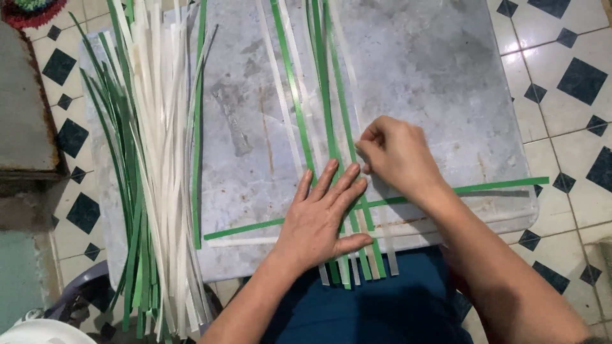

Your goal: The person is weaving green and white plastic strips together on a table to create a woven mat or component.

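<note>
My left hand [322, 220] lies spread flat, pressing the crossed green and white strips [347, 191] onto the grey board [433, 70]. My right hand [395, 156] seems to pinch one white strip [362, 167]. A loose strip bundle [150, 165] lies left.

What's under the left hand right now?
The left hand presses flat on crossing green and white strips on the grey board. The crossing itself is covered.
</note>
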